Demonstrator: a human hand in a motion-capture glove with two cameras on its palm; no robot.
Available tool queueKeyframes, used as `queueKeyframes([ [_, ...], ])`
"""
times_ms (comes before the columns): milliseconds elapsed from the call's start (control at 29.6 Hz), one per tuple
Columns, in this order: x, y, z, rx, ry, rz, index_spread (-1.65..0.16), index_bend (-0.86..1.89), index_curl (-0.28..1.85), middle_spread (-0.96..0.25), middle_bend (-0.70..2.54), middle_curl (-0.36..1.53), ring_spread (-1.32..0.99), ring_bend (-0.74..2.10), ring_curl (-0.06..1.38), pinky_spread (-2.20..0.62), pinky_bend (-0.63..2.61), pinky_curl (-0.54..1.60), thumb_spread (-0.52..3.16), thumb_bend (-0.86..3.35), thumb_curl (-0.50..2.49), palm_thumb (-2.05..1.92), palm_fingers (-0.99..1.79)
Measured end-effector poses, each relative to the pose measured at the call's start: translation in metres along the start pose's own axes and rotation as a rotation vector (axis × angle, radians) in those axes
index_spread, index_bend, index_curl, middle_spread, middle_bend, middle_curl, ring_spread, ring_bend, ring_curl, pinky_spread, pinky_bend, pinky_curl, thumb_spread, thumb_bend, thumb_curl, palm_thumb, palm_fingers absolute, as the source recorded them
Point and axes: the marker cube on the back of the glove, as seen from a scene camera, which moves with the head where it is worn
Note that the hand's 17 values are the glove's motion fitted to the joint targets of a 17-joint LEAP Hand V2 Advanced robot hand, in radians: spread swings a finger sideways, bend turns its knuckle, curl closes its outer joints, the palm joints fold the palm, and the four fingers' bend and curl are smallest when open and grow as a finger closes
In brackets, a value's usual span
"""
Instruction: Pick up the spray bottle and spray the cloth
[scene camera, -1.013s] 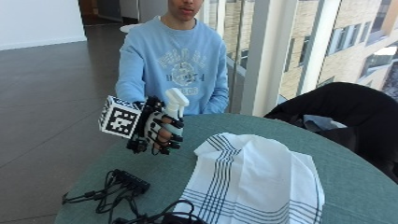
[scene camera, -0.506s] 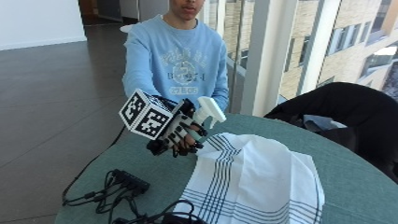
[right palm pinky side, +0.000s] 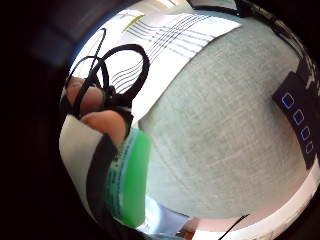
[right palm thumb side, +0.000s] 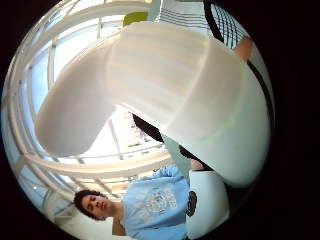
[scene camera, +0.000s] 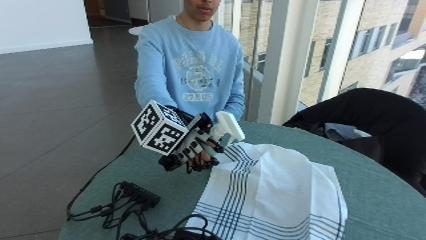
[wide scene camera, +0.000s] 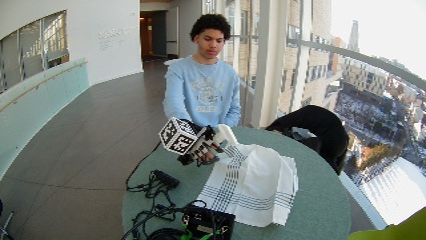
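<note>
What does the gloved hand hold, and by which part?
The right hand holds the spray bottle by its neck, under the white head; the green body lies beside the palm.

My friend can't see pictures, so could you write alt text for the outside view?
A person's gloved right hand holds a white-topped spray bottle above the edge of a white striped cloth on a round green table.

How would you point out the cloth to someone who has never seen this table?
Start at the round green table by the windows. On it, in front of the seated person, lies the cloth, a big white piece with thin dark stripes in bands, rumpled in the middle. The gloved right hand holds a spray bottle with a white head just beside its edge; nothing else on the table is white fabric.
</note>
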Motion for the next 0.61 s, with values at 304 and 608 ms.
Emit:
queueKeyframes([
  [304, 0.0016, 0.0015, 0.0013, 0.002, 0.002, 0.015, -0.3, 0.14, 0.36, -0.09, 0.13, 0.32, -0.03, 0.63, 0.4, 0.13, 0.33, 0.38, 0.58, -0.03, 0.66, 1.0, 1.05],
  [608, 0.0029, 0.0007, 0.0022, -0.001, 0.003, 0.03, -0.29, 0.14, 0.36, -0.09, 0.14, 0.32, -0.03, 0.63, 0.4, 0.13, 0.33, 0.38, 0.58, -0.03, 0.67, 0.99, 1.05],
])
